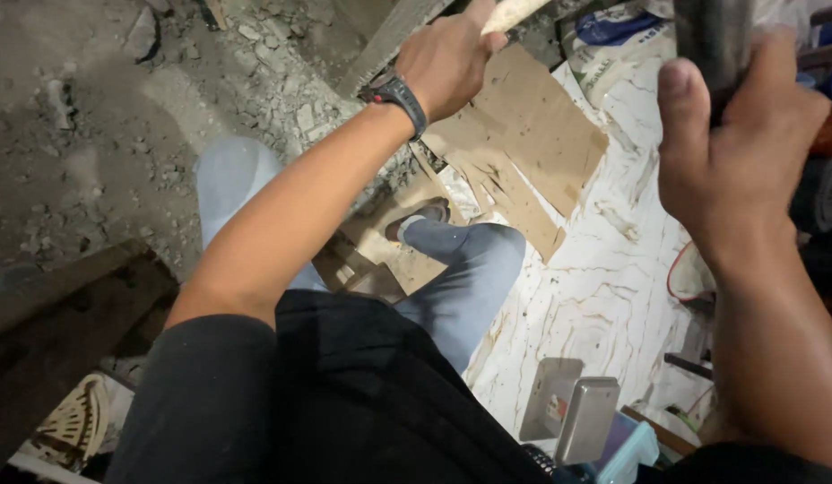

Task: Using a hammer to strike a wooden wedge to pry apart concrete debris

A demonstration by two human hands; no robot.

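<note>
Left hand (447, 58), watch (396, 94) on its wrist, is clamped on a pale handle (513, 12) at top centre; right hand (734, 148) grips a dark bar (714, 40) at upper right, well apart. Below: brown cardboard (533, 125) on marbled white slab (604, 287); white sack with blue patch (609, 40) beyond

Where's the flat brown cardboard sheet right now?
In the head view, the flat brown cardboard sheet lies upper centre on the white marbled floor panel, just below the left hand and beyond the person's shoe.
</note>
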